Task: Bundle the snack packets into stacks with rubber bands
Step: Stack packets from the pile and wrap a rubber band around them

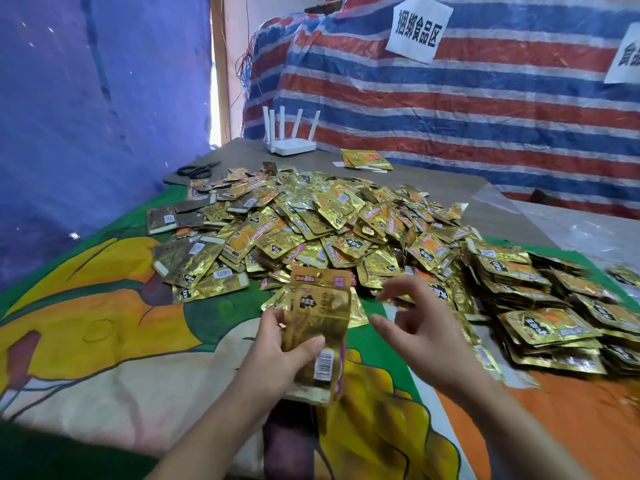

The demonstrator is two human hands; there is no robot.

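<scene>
Gold foil snack packets lie heaped across the middle of the table, spilling toward its far edge. Left hand grips a partial stack upright above the printed cloth near the front edge, thumb over the top packet's face, fingers curled behind. Right hand hovers just beside the stack with its fingers spread and lightly bent, holding nothing; motion blur makes the fingertips hard to read.

Step in hand, by my reading: gathering packets into a stack, no rubber band visible yet. To do it well, square the edges against the palm before adding more, keep the barcode sides facing one way, and hold the thumb firm so the slick foil does not fan out.

No containers proper. Neater stacks sit along the right edge; whether they are banded cannot be told. Scissors lie at the far left corner, a white router at the far edge, a few stray packets beside it.
</scene>
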